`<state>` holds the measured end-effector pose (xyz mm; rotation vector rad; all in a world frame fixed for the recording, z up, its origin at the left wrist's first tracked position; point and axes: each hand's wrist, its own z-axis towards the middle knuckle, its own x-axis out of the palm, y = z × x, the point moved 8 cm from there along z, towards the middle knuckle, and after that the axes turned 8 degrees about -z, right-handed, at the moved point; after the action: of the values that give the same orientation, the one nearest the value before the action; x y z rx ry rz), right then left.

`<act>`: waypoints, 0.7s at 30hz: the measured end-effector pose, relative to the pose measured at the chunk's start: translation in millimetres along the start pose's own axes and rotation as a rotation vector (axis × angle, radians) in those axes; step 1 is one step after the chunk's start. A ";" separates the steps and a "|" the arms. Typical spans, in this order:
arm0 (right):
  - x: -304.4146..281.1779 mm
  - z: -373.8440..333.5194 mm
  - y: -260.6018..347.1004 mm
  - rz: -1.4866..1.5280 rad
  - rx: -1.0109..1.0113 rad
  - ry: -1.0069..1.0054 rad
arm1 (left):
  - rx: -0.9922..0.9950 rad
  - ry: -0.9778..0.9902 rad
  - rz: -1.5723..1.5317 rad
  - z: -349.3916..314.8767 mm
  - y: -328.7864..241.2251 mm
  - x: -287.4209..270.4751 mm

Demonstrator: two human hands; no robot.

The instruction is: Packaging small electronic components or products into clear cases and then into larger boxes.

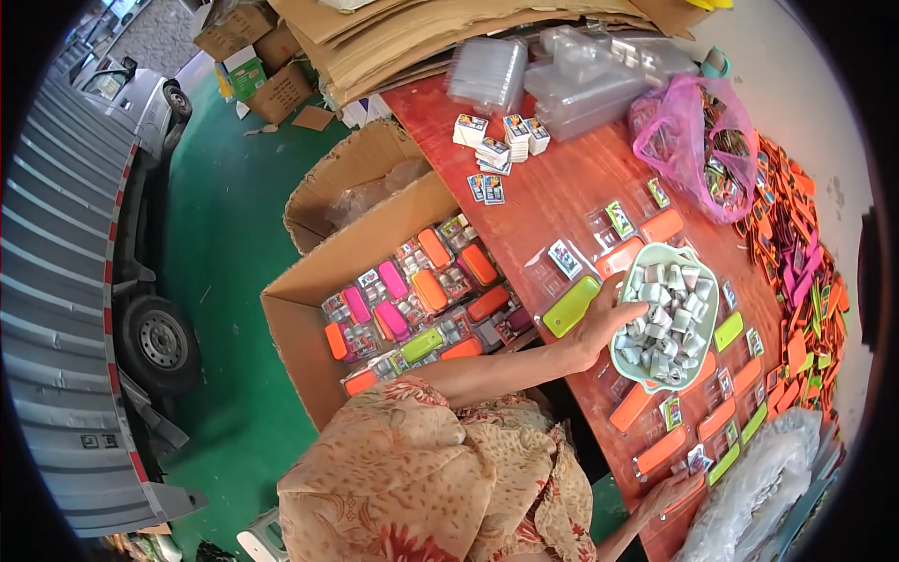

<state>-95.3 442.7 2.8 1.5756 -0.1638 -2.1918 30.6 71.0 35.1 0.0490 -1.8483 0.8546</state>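
My left hand [599, 323] is closed on the rim of a pale green plastic basket [709, 339], its thumb hooked over the edge. Inside the basket lie many small whitish rolls [667, 318]. The basket is over the right part of a red tabletop, covering some of the packs laid out there. At the lower right, my right hand [661, 498] has its fingers around an orange oblong case [685, 495] at table level. Nearby are clear plastic trays with orange cases [661, 451], green cases [724, 464] and small printed cards [671, 412].
A cardboard box [323, 281] of filled packs stands left of the table [581, 173]. Stacked clear trays [487, 73], card piles [470, 129] and a pink bag [698, 140] sit farther back. Loose coloured cases [803, 272] heap along the right; clear plastic wrapping [749, 492] lies near.
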 end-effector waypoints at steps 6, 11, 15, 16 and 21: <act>-49.3 11.0 25.1 -0.108 -0.232 -0.392 | 0.077 -0.021 0.007 -1.0 -10.8 -5.5; -92.6 75.6 108.9 0.371 -0.317 -0.188 | 0.105 -0.027 -0.008 -14.4 -2.3 9.5; -68.7 45.9 338.0 0.530 -0.808 0.191 | 0.157 -0.151 0.026 3.5 -34.4 -43.2; -60.7 29.7 379.6 0.631 -0.887 0.374 | 0.169 -0.160 0.017 -0.1 -39.7 -47.3; -73.1 -75.0 534.7 0.521 -1.641 0.490 | 0.358 -0.251 0.162 -21.4 -60.9 -61.7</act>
<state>140.6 3.6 222.7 0.7825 0.9808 -0.8052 100.0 16.8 20.6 0.2435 -1.9260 1.3375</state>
